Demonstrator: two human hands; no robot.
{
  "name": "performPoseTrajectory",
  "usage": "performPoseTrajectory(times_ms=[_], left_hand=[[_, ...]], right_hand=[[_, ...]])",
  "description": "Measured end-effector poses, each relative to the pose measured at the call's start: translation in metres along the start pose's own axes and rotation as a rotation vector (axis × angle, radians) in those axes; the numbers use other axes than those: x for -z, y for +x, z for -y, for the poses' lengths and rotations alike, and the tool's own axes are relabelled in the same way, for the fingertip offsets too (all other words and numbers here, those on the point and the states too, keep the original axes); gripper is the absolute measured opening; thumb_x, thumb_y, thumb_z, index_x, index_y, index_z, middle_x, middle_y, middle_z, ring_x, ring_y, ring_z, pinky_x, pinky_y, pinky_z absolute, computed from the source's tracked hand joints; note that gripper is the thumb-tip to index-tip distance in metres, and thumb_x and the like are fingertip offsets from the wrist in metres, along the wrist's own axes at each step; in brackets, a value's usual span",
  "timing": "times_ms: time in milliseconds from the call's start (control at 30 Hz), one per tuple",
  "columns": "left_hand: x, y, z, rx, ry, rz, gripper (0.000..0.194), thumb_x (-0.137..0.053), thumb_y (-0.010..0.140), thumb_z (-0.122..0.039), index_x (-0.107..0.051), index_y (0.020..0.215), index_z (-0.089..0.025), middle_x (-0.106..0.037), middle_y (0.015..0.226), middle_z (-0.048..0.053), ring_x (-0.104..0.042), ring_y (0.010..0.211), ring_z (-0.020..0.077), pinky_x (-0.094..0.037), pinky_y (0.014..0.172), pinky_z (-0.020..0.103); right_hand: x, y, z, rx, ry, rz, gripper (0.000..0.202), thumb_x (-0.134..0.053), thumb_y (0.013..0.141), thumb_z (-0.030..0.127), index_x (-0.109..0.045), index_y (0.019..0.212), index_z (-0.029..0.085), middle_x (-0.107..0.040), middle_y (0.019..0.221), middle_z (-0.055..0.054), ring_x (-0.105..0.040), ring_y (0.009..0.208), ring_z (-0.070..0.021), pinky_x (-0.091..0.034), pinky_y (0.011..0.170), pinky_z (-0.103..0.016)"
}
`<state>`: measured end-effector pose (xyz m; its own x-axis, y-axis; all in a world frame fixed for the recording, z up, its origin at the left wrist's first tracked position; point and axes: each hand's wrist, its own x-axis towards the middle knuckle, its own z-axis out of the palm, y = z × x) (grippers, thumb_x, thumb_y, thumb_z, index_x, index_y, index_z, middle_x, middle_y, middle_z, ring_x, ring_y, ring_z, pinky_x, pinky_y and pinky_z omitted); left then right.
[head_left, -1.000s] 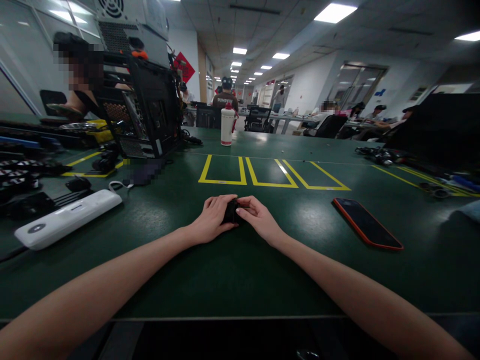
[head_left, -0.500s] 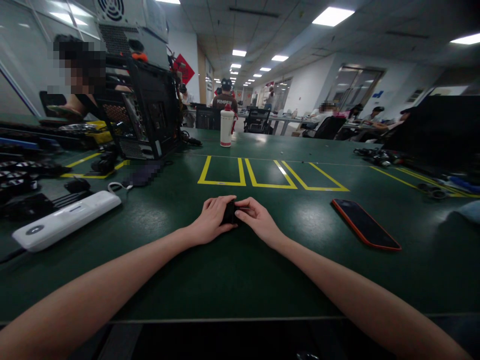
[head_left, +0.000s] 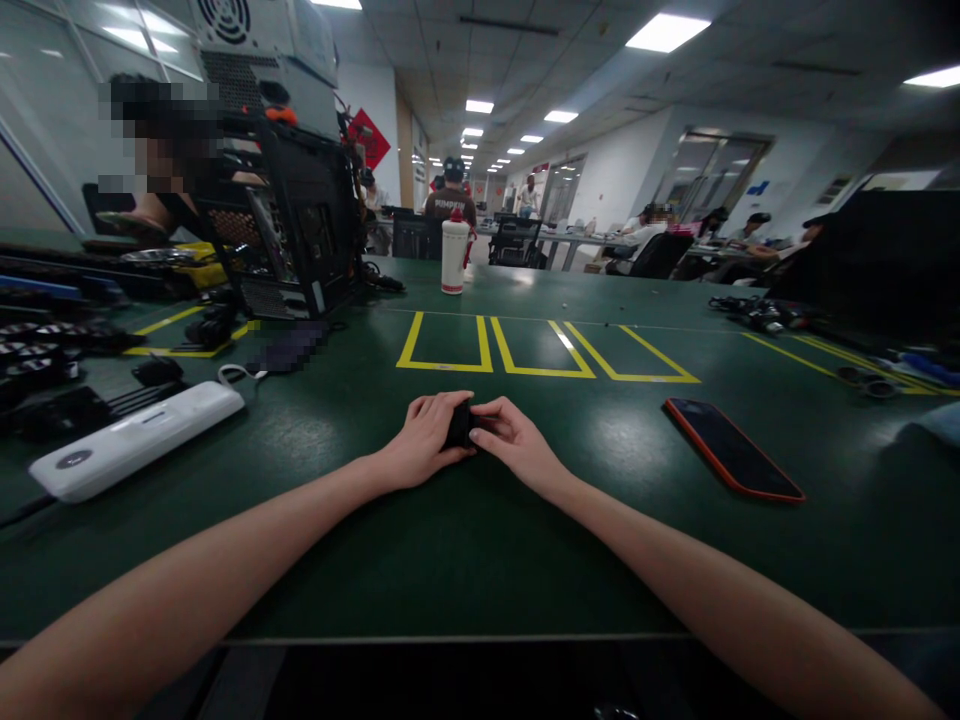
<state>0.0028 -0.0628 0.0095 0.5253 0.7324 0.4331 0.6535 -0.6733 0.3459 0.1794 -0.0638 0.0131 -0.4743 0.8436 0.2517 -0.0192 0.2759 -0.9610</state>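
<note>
A small black object [head_left: 460, 426] rests on the green table [head_left: 465, 560] between my hands, partly covered by them. My left hand [head_left: 424, 438] wraps round its left side, fingers over the far edge and thumb along the near edge. At its right side, the fingertips and thumb of my right hand [head_left: 517, 446] are drawn together and touch it. What the object is cannot be made out.
Yellow tape outlines [head_left: 444, 366] lie beyond my hands, with a white bottle [head_left: 453, 258] behind. A phone [head_left: 731, 448] is at right. A white power strip [head_left: 139, 440], cables and a black computer case [head_left: 311, 215] stand at left. Several people sit farther off.
The fingers of my right hand have shifted very slightly at the black object's right side. My left hand keeps its place.
</note>
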Motion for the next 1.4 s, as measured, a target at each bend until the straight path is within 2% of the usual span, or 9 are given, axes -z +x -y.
performPoseTrajectory(times_ms=[100,267,433,633,733,867,1033,1233,1400], left_hand=[[-0.0005,0.0005,-0.0002,0.005,0.000,-0.007,0.061,-0.055,0.074,-0.033,-0.021,0.123,-0.023,-0.041,0.120,0.009,-0.038,0.112,0.0242,-0.023,0.096,0.046],[-0.0001,0.0003,-0.0016,-0.003,-0.004,-0.006,0.061,-0.056,0.074,-0.032,-0.020,0.123,-0.023,-0.041,0.120,0.008,-0.038,0.113,0.0236,-0.023,0.096,0.045],[0.0008,-0.0005,-0.0017,-0.007,0.008,0.003,0.060,-0.055,0.074,-0.028,-0.021,0.122,-0.023,-0.041,0.120,0.008,-0.038,0.113,0.0227,-0.023,0.096,0.044],[-0.0002,0.0002,-0.0006,-0.003,0.002,-0.005,0.061,-0.056,0.074,-0.032,-0.020,0.123,-0.024,-0.040,0.121,0.009,-0.037,0.113,0.0233,-0.023,0.096,0.045],[-0.0009,0.0006,0.0000,0.005,0.002,-0.003,0.061,-0.056,0.074,-0.032,-0.020,0.123,-0.023,-0.041,0.120,0.009,-0.038,0.113,0.0236,-0.023,0.096,0.045],[-0.0012,0.0005,0.0000,0.003,-0.003,-0.011,0.061,-0.056,0.074,-0.033,-0.020,0.123,-0.023,-0.041,0.120,0.009,-0.038,0.113,0.0241,-0.023,0.096,0.045],[0.0001,-0.0001,-0.0004,-0.007,-0.003,-0.001,0.059,-0.055,0.074,-0.031,-0.021,0.122,-0.023,-0.042,0.119,0.009,-0.038,0.112,0.0241,-0.023,0.096,0.046],[-0.0004,0.0002,-0.0001,-0.004,-0.002,-0.009,0.061,-0.056,0.074,-0.033,-0.021,0.123,-0.023,-0.040,0.121,0.009,-0.038,0.113,0.0235,-0.023,0.096,0.045],[-0.0005,0.0005,-0.0014,0.006,-0.002,-0.007,0.060,-0.055,0.074,-0.033,-0.020,0.123,-0.023,-0.041,0.120,0.009,-0.038,0.113,0.0240,-0.023,0.096,0.046]], right_hand=[[0.0003,0.0025,-0.0007,0.026,-0.054,-0.044,0.021,-0.054,0.074,0.025,-0.050,0.095,0.022,-0.054,0.098,-0.001,-0.053,0.097,-0.0149,-0.043,0.089,-0.034],[0.0029,0.0033,-0.0043,-0.001,-0.142,-0.046,0.034,-0.053,0.075,0.025,-0.046,0.107,0.023,-0.051,0.109,-0.005,-0.050,0.103,-0.0170,-0.039,0.094,-0.038],[0.0012,-0.0005,-0.0035,0.010,-0.063,0.006,0.033,-0.059,0.070,0.019,-0.046,0.100,0.023,-0.052,0.104,-0.002,-0.050,0.104,-0.0163,-0.042,0.091,-0.036],[-0.0018,0.0008,-0.0010,0.072,-0.082,-0.068,0.017,-0.054,0.074,0.025,-0.052,0.090,0.022,-0.050,0.105,-0.002,-0.050,0.103,-0.0159,-0.043,0.089,-0.034],[-0.0013,0.0026,-0.0011,0.072,-0.114,-0.077,0.020,-0.053,0.075,0.023,-0.051,0.095,0.022,-0.052,0.102,-0.002,-0.049,0.104,-0.0161,-0.042,0.091,-0.034],[-0.0002,0.0021,-0.0021,0.028,-0.122,-0.072,0.034,-0.054,0.074,0.023,-0.047,0.107,0.023,-0.050,0.111,-0.005,-0.047,0.108,-0.0173,-0.040,0.093,-0.037],[-0.0002,-0.0012,-0.0025,0.019,-0.100,-0.039,0.033,-0.058,0.071,0.022,-0.047,0.102,0.023,-0.051,0.109,-0.003,-0.048,0.108,-0.0172,-0.040,0.093,-0.036],[-0.0008,0.0005,-0.0023,0.079,-0.092,-0.072,0.015,-0.053,0.075,0.025,-0.052,0.090,0.022,-0.051,0.107,-0.002,-0.051,0.102,-0.0155,-0.044,0.088,-0.033],[0.0010,0.0029,-0.0038,0.061,-0.108,-0.086,0.027,-0.054,0.074,0.023,-0.049,0.101,0.023,-0.053,0.105,-0.003,-0.050,0.104,-0.0157,-0.041,0.092,-0.035]])
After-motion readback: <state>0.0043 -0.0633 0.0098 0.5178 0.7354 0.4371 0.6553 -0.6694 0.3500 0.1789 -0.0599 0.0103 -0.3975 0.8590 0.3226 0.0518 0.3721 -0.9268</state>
